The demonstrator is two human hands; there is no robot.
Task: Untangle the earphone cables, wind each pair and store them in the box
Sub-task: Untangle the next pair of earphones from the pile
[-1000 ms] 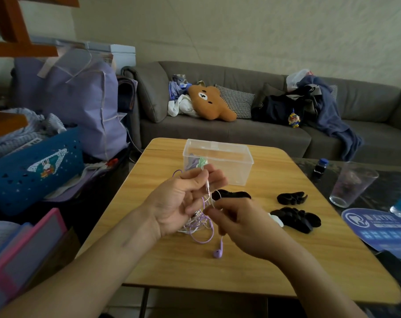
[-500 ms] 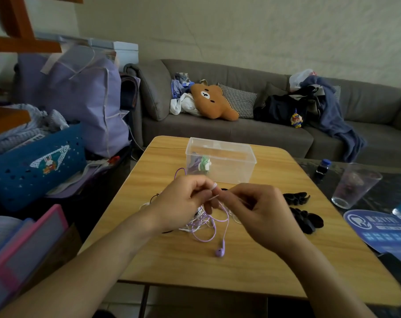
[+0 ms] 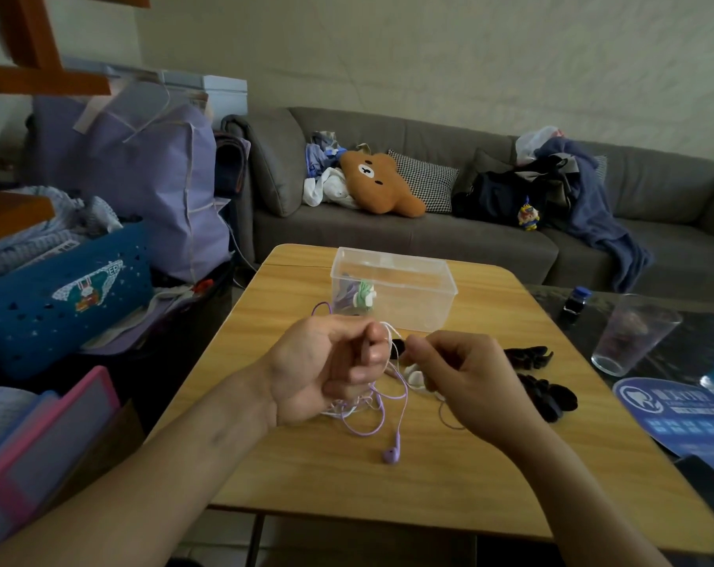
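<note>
Left hand (image 3: 326, 368): raised above the wooden table (image 3: 302, 476), fingers curled, gripping a white earphone cable (image 3: 392, 332) that loops over the fingertips. Right hand (image 3: 465, 380): level with the left and just beside it, fingers curled, pinching the same white cable close to the left fingertips. A white earbud (image 3: 415, 377) shows under the right thumb; whether the hand touches it cannot be told.

Below and between the 2 hands hangs a tangle of white and purple cable (image 3: 365, 411), its lower loops resting on the table. 1 purple earbud (image 3: 391, 455) lies on the tabletop at the end of a purple strand, nearest the camera. A further purple loop (image 3: 322, 308) shows beyond the left hand.

Clear plastic box (image 3: 392, 294): open, standing on the far half of the table, just beyond the hands. Inside, at its left end, sit a wound green earphone bundle (image 3: 364, 295) and a purple bundle (image 3: 346, 295), touching each other.

Right of the right hand, 2 black earphone bundles (image 3: 545, 396) lie on the table, near each other; a third dark piece is partly hidden between the hands.

Surroundings: a drinking glass (image 3: 633, 333) and a small blue-capped bottle (image 3: 577, 301) on a dark side surface at right; a grey sofa (image 3: 490, 235) behind, carrying a brown bear cushion (image 3: 378, 184).
</note>
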